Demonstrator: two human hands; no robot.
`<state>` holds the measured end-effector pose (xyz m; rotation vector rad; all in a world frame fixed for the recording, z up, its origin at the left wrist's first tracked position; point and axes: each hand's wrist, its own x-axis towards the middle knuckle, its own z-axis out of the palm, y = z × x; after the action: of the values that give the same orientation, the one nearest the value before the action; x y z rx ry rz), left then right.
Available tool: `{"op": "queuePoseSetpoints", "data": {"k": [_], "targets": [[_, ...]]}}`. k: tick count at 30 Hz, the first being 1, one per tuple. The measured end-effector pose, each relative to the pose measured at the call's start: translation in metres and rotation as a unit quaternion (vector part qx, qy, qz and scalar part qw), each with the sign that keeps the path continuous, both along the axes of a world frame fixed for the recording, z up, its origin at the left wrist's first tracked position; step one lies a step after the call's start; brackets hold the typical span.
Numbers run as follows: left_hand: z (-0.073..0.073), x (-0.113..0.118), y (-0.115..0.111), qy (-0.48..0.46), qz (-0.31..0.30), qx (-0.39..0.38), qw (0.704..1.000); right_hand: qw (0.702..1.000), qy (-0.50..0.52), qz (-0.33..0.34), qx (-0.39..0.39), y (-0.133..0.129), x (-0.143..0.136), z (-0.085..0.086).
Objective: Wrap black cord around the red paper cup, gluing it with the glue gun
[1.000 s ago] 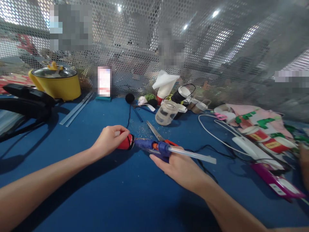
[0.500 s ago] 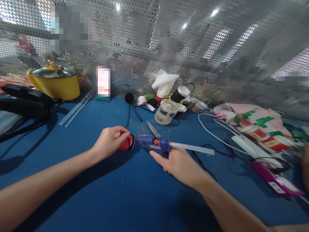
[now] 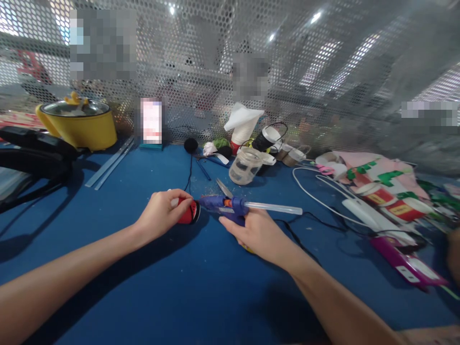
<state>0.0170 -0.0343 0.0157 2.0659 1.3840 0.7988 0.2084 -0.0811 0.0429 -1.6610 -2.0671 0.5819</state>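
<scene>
My left hand (image 3: 167, 211) is closed around a small red cup-like piece (image 3: 187, 213) with a black rim, lying on its side. A black cord (image 3: 189, 175) runs from it to a black yarn ball (image 3: 190, 145). My right hand (image 3: 260, 235) grips a blue glue gun (image 3: 224, 205) with a clear glue stick (image 3: 276, 208) out of its back. The gun's nozzle is at the rim of the red piece; whether they touch is unclear. Scissors (image 3: 223, 188) lie behind the gun, partly hidden by it.
A clear plastic cup (image 3: 245, 166) and a black thread spool (image 3: 266, 138) stand behind the gun. At the left are a yellow pot (image 3: 89, 125) and a black stand (image 3: 39, 160). White cables (image 3: 300, 184) and a purple power strip (image 3: 406, 263) lie right.
The glue gun and my right hand have moved slightly left and up, bringing the nozzle closer to the red piece. My left hand keeps its hold.
</scene>
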Motion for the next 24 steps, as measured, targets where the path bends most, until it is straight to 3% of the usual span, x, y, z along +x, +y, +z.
{"op": "queuePoseSetpoints", "data": {"k": [3, 12, 24], "targets": [[0.0, 0.0, 0.0, 0.0, -0.001, 0.0, 1.0, 0.999, 0.004, 0.007, -0.049, 0.001, 0.0, 0.0], [-0.003, 0.0, 0.004, -0.019, 0.023, -0.024, 0.999, 0.996, -0.036, -0.025, -0.073, -0.009, 0.001, 0.002], [-0.006, -0.002, 0.009, -0.037, 0.052, -0.052, 0.997, 0.997, -0.074, -0.004, -0.037, -0.015, -0.002, 0.004]]}}
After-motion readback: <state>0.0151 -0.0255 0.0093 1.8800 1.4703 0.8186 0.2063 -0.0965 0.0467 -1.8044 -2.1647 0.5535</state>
